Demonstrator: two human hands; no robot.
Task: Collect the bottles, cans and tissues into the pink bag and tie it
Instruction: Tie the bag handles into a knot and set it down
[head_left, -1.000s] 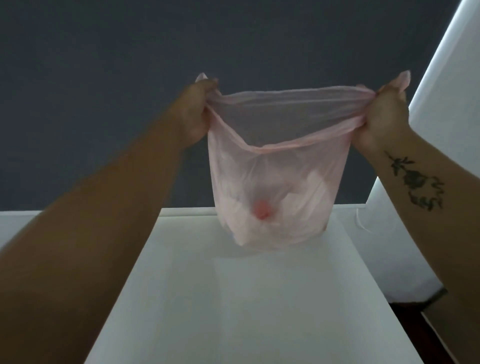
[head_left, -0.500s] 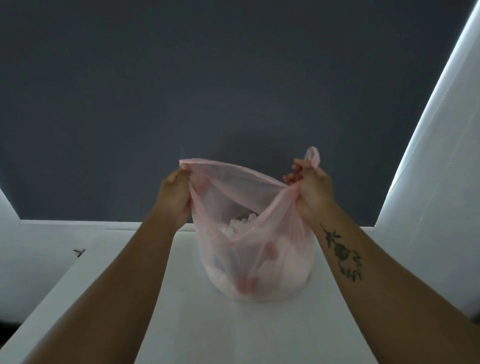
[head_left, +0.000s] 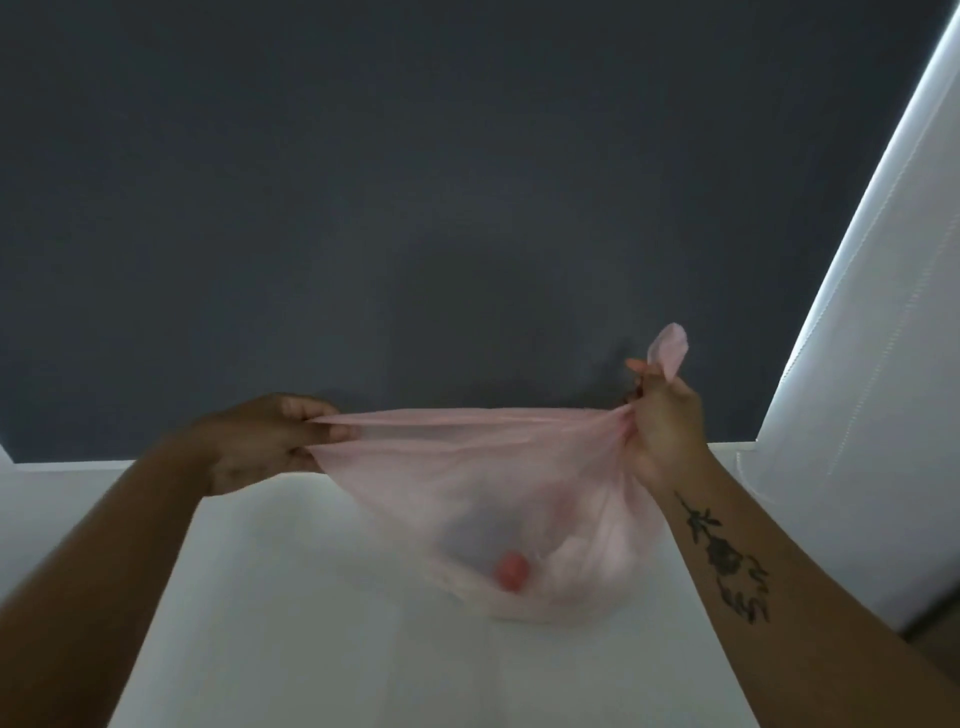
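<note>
1. The table (head_left: 311, 649) lies under the pink bag (head_left: 519, 488), touching its bottom, I'd say.
2. The bag looks thin, soft and lightly filled; hold its rim corners.
3. The left hand (head_left: 260, 441) pinches its left rim between fingers and thumb; the right hand (head_left: 662, 431) clutches the bunched right corner.

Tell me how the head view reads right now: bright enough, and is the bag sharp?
Head view: dim, the strongest light a bright strip down the white panel at right. Head view: the pink bag is soft and blurred low down, its contents a reddish blob and pale shapes. Head view: left hand and right hand on its rim read clearly.
</note>
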